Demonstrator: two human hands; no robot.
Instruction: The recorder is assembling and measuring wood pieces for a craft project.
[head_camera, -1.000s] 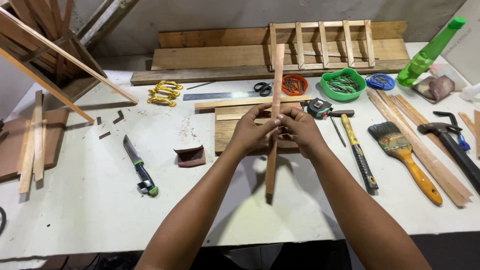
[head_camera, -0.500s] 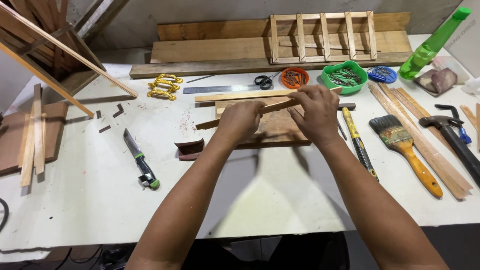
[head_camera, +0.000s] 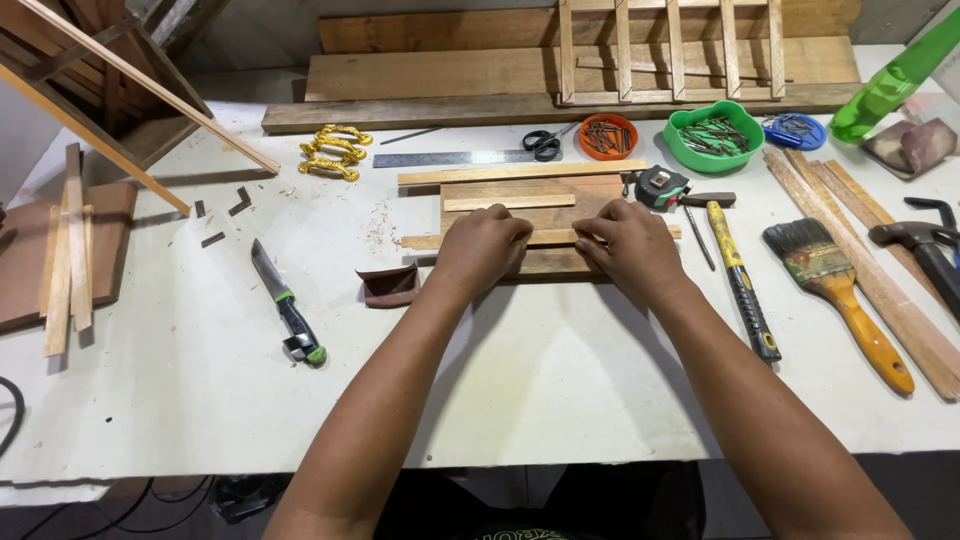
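My left hand (head_camera: 484, 247) and my right hand (head_camera: 632, 248) both press down on a thin light wooden strip (head_camera: 553, 237) that lies crosswise on a brown wooden board (head_camera: 520, 190) at the table's middle. Fingers of both hands are curled over the strip. Two more light strips lie on and beside the board: a short one (head_camera: 508, 202) on its surface and a longer one (head_camera: 520, 173) along its far edge. The strip's ends stick out past each hand.
A tape measure (head_camera: 661, 187), paintbrush (head_camera: 838, 284), hammer (head_camera: 920, 245) and wooden slats (head_camera: 870, 270) lie to the right. Left: a knife (head_camera: 285, 303), brown sandpaper piece (head_camera: 389, 285), gold handles (head_camera: 331, 152). Behind: steel ruler (head_camera: 450, 158), scissors (head_camera: 545, 143), bowls of nails (head_camera: 712, 137), planks, a slatted frame (head_camera: 670, 50).
The strip was held pointing toward me, then turned sideways and lowered. It now lies flat across the board with both hands pressing on it.
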